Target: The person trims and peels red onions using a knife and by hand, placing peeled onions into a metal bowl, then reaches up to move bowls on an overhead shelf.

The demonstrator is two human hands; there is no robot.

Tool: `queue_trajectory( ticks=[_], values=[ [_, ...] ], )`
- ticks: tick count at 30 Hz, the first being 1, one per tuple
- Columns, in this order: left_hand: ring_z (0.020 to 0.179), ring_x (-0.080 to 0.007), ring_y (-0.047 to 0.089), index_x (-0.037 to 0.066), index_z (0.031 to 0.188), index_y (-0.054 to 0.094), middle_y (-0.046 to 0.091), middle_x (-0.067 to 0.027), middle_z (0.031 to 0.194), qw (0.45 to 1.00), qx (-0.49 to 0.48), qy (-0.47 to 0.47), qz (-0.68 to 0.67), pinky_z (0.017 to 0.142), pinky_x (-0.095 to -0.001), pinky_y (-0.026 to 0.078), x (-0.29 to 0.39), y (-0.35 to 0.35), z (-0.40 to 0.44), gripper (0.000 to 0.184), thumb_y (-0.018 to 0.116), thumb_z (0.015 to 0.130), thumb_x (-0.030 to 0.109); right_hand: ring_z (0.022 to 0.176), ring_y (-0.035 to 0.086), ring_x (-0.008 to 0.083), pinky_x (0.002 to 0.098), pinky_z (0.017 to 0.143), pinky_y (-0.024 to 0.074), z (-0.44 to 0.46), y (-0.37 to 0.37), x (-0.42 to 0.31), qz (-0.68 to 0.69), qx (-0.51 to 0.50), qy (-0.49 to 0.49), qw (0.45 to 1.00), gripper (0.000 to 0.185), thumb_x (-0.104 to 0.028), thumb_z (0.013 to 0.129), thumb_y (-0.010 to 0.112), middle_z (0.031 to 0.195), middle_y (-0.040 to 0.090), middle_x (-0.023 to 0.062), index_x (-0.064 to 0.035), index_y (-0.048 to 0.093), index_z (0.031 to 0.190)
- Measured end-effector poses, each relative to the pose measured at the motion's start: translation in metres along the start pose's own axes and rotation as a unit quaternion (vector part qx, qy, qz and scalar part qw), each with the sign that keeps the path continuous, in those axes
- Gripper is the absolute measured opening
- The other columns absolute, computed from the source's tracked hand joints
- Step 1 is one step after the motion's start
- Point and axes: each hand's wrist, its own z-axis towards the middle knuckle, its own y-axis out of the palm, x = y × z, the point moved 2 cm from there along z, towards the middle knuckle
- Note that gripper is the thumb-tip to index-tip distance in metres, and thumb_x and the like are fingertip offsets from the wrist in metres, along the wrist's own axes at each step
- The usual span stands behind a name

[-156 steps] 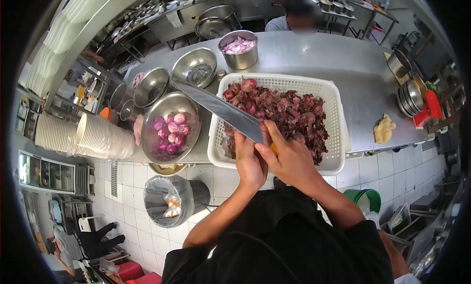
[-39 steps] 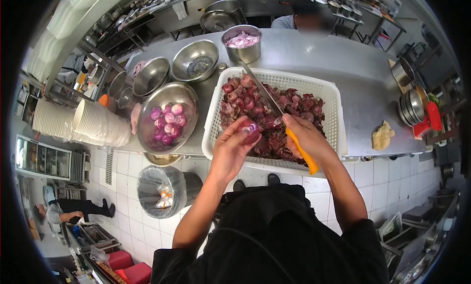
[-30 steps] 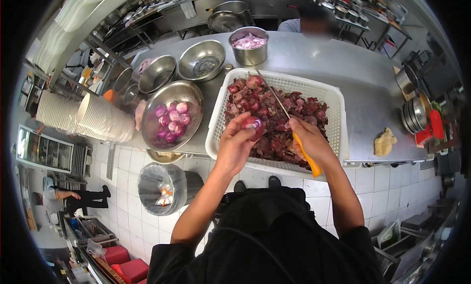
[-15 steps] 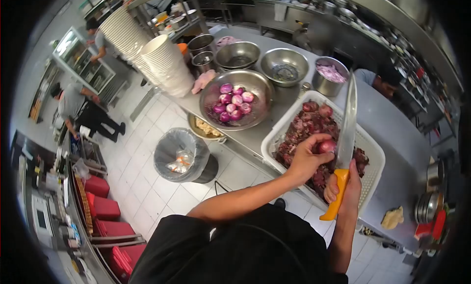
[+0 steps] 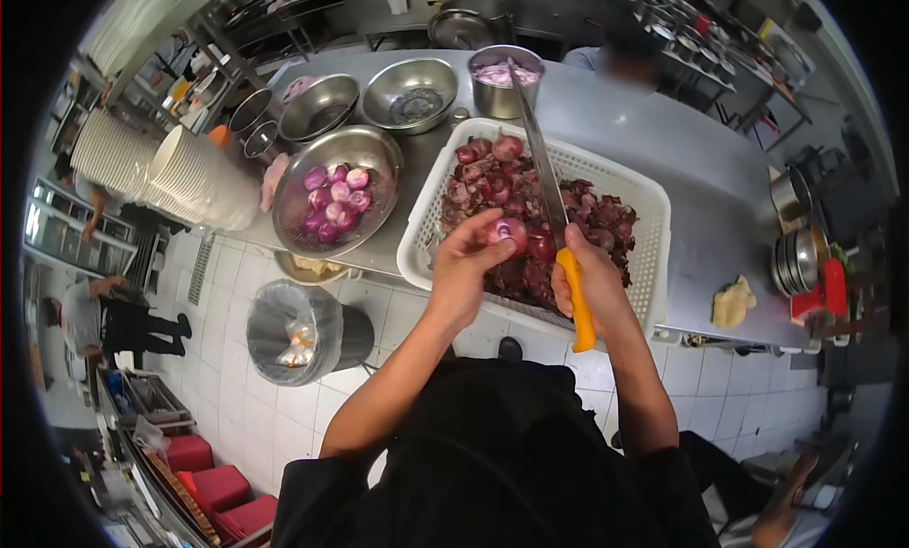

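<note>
Okay so on my end: steel bowl [image 5: 385, 160] of peeled onions [image 5: 334, 204] at 10 o'clock on the counter [image 5: 417, 161], then my left grip [image 5: 464, 267] pinching a red onion [image 5: 507, 233] over the white basket [image 5: 414, 254] at 12. Right grip [image 5: 597, 278] is wrapped round a yellow-handled knife [image 5: 582, 306], tip toward 12. Hands were together a few seconds back; now they're apart, pale onion end showing, so I'd say no cutting this instant.

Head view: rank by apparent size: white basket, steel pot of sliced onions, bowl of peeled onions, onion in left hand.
Largest to smallest:
1. White basket
2. Bowl of peeled onions
3. Steel pot
4. Held onion
</note>
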Motion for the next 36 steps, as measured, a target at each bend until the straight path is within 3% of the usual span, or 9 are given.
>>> queue_trajectory(
  ticks=[2, 4, 6, 8, 14, 15, 22, 27, 36],
  values=[
    [0.104, -0.0185, 0.065, -0.001, 0.134, 0.054, 0.066, -0.0096, 0.115, 1.000, 0.010, 0.001, -0.005, 0.096, -0.0328, 0.052, -0.002, -0.005, 0.002, 0.046, 0.062, 0.089, -0.008, 0.038, 0.043, 0.0144, 0.0292, 0.038, 0.0361, 0.001, -0.004, -0.001, -0.024, 0.001, -0.006, 1.000, 0.058, -0.059, 0.100, 0.045, 0.053, 0.045, 0.0050, -0.0081, 0.048, 0.072],
    [0.100, -0.0162, 0.064, -0.001, 0.132, 0.056, 0.066, -0.0077, 0.112, 1.000, 0.019, 0.000, -0.011, 0.094, -0.0307, 0.052, 0.001, -0.005, 0.001, 0.046, 0.064, 0.088, -0.008, 0.041, 0.044, 0.0134, 0.0283, 0.039, 0.0366, -0.005, 0.000, -0.008, -0.035, 0.021, -0.007, 0.999, 0.055, -0.057, 0.100, 0.046, 0.055, 0.046, 0.0045, -0.0039, 0.056, 0.092],
    [0.094, -0.0124, 0.063, -0.001, 0.131, 0.058, 0.066, -0.0042, 0.104, 0.999, 0.025, -0.004, -0.019, 0.090, -0.0266, 0.051, 0.005, -0.001, 0.000, 0.048, 0.068, 0.084, -0.009, 0.045, 0.047, 0.0134, 0.0280, 0.044, 0.0387, -0.013, 0.001, -0.016, -0.077, 0.027, -0.012, 0.997, 0.053, -0.053, 0.101, 0.047, 0.058, 0.049, 0.0046, -0.0030, 0.050, 0.120],
    [0.094, -0.0120, 0.063, -0.001, 0.131, 0.057, 0.066, -0.0042, 0.104, 1.000, 0.020, 0.000, 0.000, 0.089, -0.0259, 0.051, 0.006, 0.000, -0.001, 0.048, 0.068, 0.085, -0.009, 0.051, 0.051, 0.0142, 0.0282, 0.052, 0.0425, -0.018, 0.003, -0.019, -0.149, 0.017, -0.023, 0.988, 0.069, -0.047, 0.102, 0.048, 0.062, 0.054, 0.0051, -0.0054, 0.032, 0.154],
    [0.096, -0.0124, 0.064, -0.002, 0.129, 0.057, 0.067, -0.0049, 0.106, 0.994, 0.007, 0.039, 0.100, 0.087, -0.0264, 0.053, 0.011, 0.008, -0.007, 0.044, 0.065, 0.086, -0.007, 0.076, 0.068, 0.0291, 0.0348, 0.074, 0.0500, -0.036, 0.026, -0.020, -0.331, 0.028, -0.191, 0.924, 0.070, -0.043, 0.097, 0.056, 0.080, 0.067, 0.0168, -0.0013, 0.035, 0.150],
    [0.098, -0.0127, 0.065, -0.002, 0.130, 0.056, 0.067, -0.0051, 0.108, 0.993, -0.002, 0.046, 0.109, 0.087, -0.0270, 0.053, 0.011, 0.009, -0.008, 0.044, 0.064, 0.087, -0.007, 0.080, 0.068, 0.0347, 0.0377, 0.076, 0.0505, -0.042, 0.032, -0.026, -0.360, 0.023, -0.178, 0.916, 0.069, -0.040, 0.096, 0.058, 0.084, 0.068, 0.0197, -0.0009, 0.036, 0.149],
    [0.090, -0.0116, 0.066, -0.002, 0.122, 0.059, 0.069, -0.0053, 0.104, 0.989, -0.005, 0.036, 0.142, 0.077, -0.0271, 0.055, 0.016, 0.016, -0.016, 0.035, 0.063, 0.087, -0.005, 0.084, 0.068, 0.0373, 0.0426, 0.088, 0.0468, -0.045, 0.036, -0.021, -0.424, 0.013, -0.234, 0.875, 0.070, -0.040, 0.096, 0.059, 0.087, 0.069, 0.0186, -0.0007, 0.036, 0.149],
    [0.083, -0.0100, 0.065, -0.002, 0.105, 0.067, 0.071, -0.0046, 0.093, 0.985, 0.001, 0.030, 0.172, 0.075, -0.0268, 0.054, 0.020, 0.019, -0.020, 0.023, 0.066, 0.083, -0.005, 0.084, 0.067, 0.0381, 0.0435, 0.086, 0.0469, -0.050, 0.035, -0.024, -0.420, 0.000, -0.233, 0.877, 0.071, -0.039, 0.095, 0.059, 0.086, 0.068, 0.0195, 0.0010, 0.036, 0.149],
    [0.081, -0.0099, 0.065, -0.002, 0.103, 0.069, 0.072, -0.0042, 0.090, 0.978, -0.004, 0.042, 0.202, 0.074, -0.0261, 0.053, 0.021, 0.025, -0.023, 0.023, 0.068, 0.080, -0.003, 0.080, 0.067, 0.0384, 0.0412, 0.075, 0.0504, -0.058, 0.032, -0.029, -0.406, -0.016, -0.249, 0.879, 0.068, -0.032, 0.095, 0.062, 0.085, 0.067, 0.0219, 0.0047, 0.037, 0.147]
  ],
)
